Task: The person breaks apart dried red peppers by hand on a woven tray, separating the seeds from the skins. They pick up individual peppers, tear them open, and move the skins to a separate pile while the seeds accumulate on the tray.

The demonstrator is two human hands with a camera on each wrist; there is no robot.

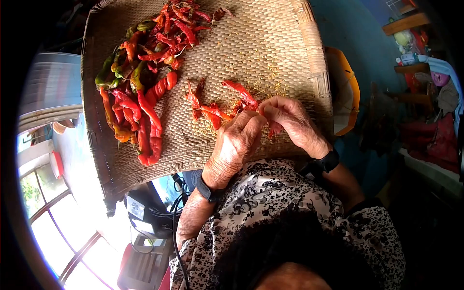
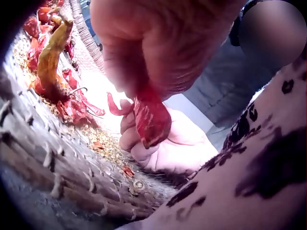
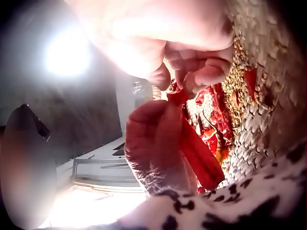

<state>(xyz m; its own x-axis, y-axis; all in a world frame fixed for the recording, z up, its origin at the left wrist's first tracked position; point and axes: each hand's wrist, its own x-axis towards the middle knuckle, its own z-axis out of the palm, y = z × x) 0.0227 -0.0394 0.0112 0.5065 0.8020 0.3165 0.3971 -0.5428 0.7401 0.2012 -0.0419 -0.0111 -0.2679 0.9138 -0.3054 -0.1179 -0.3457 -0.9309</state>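
Observation:
Both hands meet over the near part of a woven tray (image 1: 241, 48). A red chili (image 2: 152, 120) (image 3: 201, 155) is between them. My left hand (image 1: 234, 142) (image 2: 163, 43) (image 3: 156, 146) pinches it, and its free end hangs below the fingers in the left wrist view. The curled fingertips of my right hand (image 1: 292, 123) (image 2: 172, 148) (image 3: 168, 33) pinch the end of the same chili. Opened red chili pieces (image 1: 210, 113) (image 2: 76, 110) (image 3: 220, 112) lie just beyond the hands, among scattered yellow seeds (image 1: 270, 72) (image 2: 108, 143) (image 3: 235, 81).
Whole red and green chilies (image 1: 137, 92) are heaped on the tray's left side, with wrinkled red ones (image 1: 176, 29) at the far end. A yellow-rimmed container (image 1: 349, 92) stands beyond the tray's right edge. Cables (image 1: 176, 208) and a grey stool (image 1: 147, 263) are at lower left.

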